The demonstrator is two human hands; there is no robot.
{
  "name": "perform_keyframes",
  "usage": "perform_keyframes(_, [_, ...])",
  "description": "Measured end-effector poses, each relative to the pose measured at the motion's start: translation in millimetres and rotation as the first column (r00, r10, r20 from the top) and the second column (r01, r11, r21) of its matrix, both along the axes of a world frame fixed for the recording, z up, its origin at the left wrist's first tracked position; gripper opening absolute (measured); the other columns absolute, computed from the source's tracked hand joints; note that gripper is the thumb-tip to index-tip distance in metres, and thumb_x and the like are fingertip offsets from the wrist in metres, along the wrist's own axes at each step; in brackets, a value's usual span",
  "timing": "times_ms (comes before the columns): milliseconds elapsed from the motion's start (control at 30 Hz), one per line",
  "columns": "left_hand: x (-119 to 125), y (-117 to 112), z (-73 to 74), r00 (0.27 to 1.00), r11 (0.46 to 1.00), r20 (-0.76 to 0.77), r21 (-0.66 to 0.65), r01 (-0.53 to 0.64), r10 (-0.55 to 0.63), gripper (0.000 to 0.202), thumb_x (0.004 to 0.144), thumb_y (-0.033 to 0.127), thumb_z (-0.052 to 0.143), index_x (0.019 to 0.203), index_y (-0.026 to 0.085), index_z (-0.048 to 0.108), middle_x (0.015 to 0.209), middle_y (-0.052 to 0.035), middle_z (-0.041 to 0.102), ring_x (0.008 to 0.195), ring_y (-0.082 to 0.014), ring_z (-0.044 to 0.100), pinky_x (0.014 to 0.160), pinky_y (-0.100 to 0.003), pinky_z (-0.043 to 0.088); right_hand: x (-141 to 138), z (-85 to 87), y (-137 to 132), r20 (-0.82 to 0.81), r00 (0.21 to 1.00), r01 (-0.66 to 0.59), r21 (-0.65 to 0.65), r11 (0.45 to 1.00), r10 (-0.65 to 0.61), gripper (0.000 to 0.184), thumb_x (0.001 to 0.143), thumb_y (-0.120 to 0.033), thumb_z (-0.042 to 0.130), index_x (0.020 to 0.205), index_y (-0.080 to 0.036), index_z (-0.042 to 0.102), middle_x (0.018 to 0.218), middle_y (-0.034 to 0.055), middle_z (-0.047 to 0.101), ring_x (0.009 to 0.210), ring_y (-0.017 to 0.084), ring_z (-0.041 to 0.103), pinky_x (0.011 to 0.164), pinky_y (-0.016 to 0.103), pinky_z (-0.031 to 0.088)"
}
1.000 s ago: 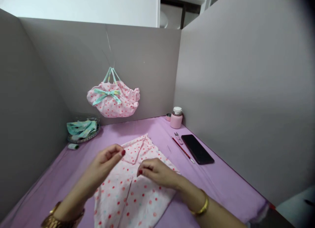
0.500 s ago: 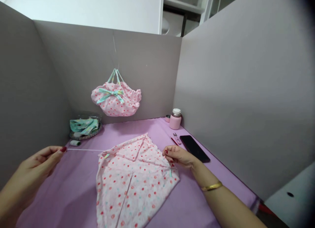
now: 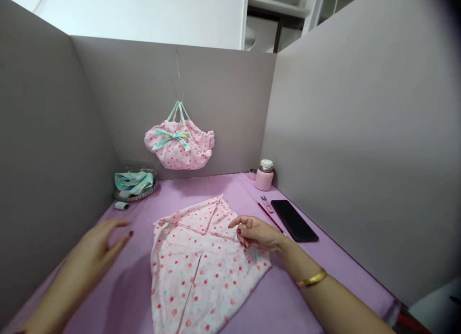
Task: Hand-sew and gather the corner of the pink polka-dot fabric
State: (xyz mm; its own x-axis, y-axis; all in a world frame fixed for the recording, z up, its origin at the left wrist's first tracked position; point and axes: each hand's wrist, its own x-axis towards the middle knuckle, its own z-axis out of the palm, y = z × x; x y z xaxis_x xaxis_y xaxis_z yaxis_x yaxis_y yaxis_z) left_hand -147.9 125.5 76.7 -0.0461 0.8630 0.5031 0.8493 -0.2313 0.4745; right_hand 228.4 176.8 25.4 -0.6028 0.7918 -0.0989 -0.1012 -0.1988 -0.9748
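Note:
A pink garment piece (image 3: 180, 271) with red dots is spread on the purple tablecloth. It has a folded upper edge, a slit down its middle and small green tabs at its sides. To its left, my left hand (image 3: 95, 252) hovers with thumb and forefinger apart, holding nothing. My right hand (image 3: 257, 235) is over the garment's upper right part, its fingers curled together. Whatever those fingers may hold is too small to make out.
A finished dotted garment (image 3: 180, 151) with a green bow hangs at the back panel. At back left are a tray of green fabric (image 3: 135, 182) and a thread spool (image 3: 121, 205). Right: a pink jar (image 3: 264, 178), snips (image 3: 267, 204), a red pencil (image 3: 271, 217) and a phone (image 3: 293, 221). Grey panels surround the table.
My left hand has let go of the white cord it held taut, and its fingers have parted. The cord no longer shows. My right hand stays over the garment. The view has shifted slightly.

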Motion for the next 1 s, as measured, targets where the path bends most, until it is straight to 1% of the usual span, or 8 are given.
perform_keyframes(67, [43.6,-1.6,-4.3,0.975,0.975,0.151,-0.126,0.181,-0.161,0.032,0.074,0.044,0.053,0.094,0.021,0.062,0.099,-0.0057,0.067,0.094,-0.0254,0.058,0.079,-0.034,0.044,-10.7,4.3,-2.5,0.012,0.999,-0.032,0.014,0.999,0.031,0.033,0.072,-0.032,0.067,0.097,-0.014,0.054,0.054,-0.0027,0.059,0.041,0.005,0.049,0.042,0.014,0.036])
perform_keyframes(167, [112.2,-3.6,-17.5,0.864,0.863,0.404,-0.270,0.427,-0.301,0.027,0.078,0.037,0.051,0.096,0.021,0.061,0.101,-0.0066,0.065,0.096,-0.0232,0.056,0.082,-0.033,0.041,-27.9,9.9,-8.0,0.028,0.997,-0.068,0.038,0.997,0.067,0.033,0.073,-0.033,0.067,0.097,-0.014,0.054,0.055,-0.0025,0.060,0.041,0.005,0.049,0.042,0.015,0.037])
perform_keyframes(267, [154.4,0.5,-38.3,0.631,0.760,0.715,-0.219,0.612,-0.301,0.019,0.075,0.032,0.058,0.087,0.018,0.061,0.078,-0.0029,0.064,0.073,-0.0180,0.057,0.067,-0.027,0.042,-40.8,10.0,-12.3,0.032,0.996,-0.082,0.045,0.996,0.080,0.034,0.070,-0.037,0.069,0.089,-0.014,0.053,0.053,-0.0023,0.060,0.041,0.006,0.049,0.042,0.016,0.037])
perform_keyframes(300, [160.8,3.0,-45.2,0.611,0.765,0.742,-0.216,0.606,-0.275,0.016,0.076,0.033,0.057,0.076,0.018,0.060,0.066,-0.0007,0.061,0.062,-0.0157,0.054,0.060,-0.025,0.041,-43.3,8.6,-12.9,0.029,0.997,-0.075,0.045,0.996,0.073,0.035,0.069,-0.039,0.069,0.087,-0.014,0.053,0.053,-0.0024,0.059,0.040,0.006,0.049,0.041,0.016,0.037])
perform_keyframes(467, [162.4,13.0,-65.5,0.526,0.793,0.835,-0.208,0.573,-0.161,0.023,0.079,0.036,0.052,0.066,0.017,0.053,0.057,0.0022,0.054,0.052,-0.0111,0.046,0.052,-0.022,0.035,-45.7,-4.4,-12.1,-0.009,0.999,0.031,0.036,0.999,-0.031,0.048,0.067,-0.051,0.066,0.095,-0.016,0.050,0.062,-0.0020,0.060,0.043,0.006,0.051,0.040,0.016,0.035])
perform_keyframes(733, [166.7,15.4,-72.0,0.423,0.792,0.906,-0.249,0.557,-0.013,0.024,0.075,0.036,0.057,0.064,0.016,0.052,0.054,0.0024,0.056,0.046,-0.0090,0.044,0.046,-0.020,0.032,-55.3,-19.6,-9.0,-0.016,0.982,0.191,0.055,0.980,-0.191,0.033,0.070,-0.045,0.065,0.069,-0.013,0.057,0.056,-0.0013,0.059,0.043,0.005,0.048,0.043,0.017,0.033])
perform_keyframes(900, [167.5,17.1,-75.5,0.390,0.777,0.919,-0.282,0.563,0.051,0.021,0.077,0.037,0.055,0.070,0.018,0.052,0.054,0.0034,0.056,0.042,-0.0082,0.040,0.038,-0.019,0.025,-54.3,-25.4,-5.4,-0.014,0.965,0.263,0.040,0.964,-0.263,0.032,0.066,-0.039,0.070,0.086,-0.015,0.063,0.058,-0.0028,0.059,0.042,0.004,0.045,0.042,0.017,0.031])
perform_keyframes(1000, [167.7,17.1,-74.1,0.391,0.759,0.918,-0.298,0.579,0.063,0.023,0.075,0.037,0.057,0.066,0.017,0.051,0.053,0.0025,0.056,0.043,-0.0075,0.041,0.043,-0.018,0.029,-54.7,-25.2,-5.8,-0.023,0.959,0.285,0.045,0.958,-0.284,0.029,0.066,-0.039,0.070,0.077,-0.013,0.065,0.057,-0.0014,0.058,0.044,0.005,0.045,0.044,0.018,0.032])
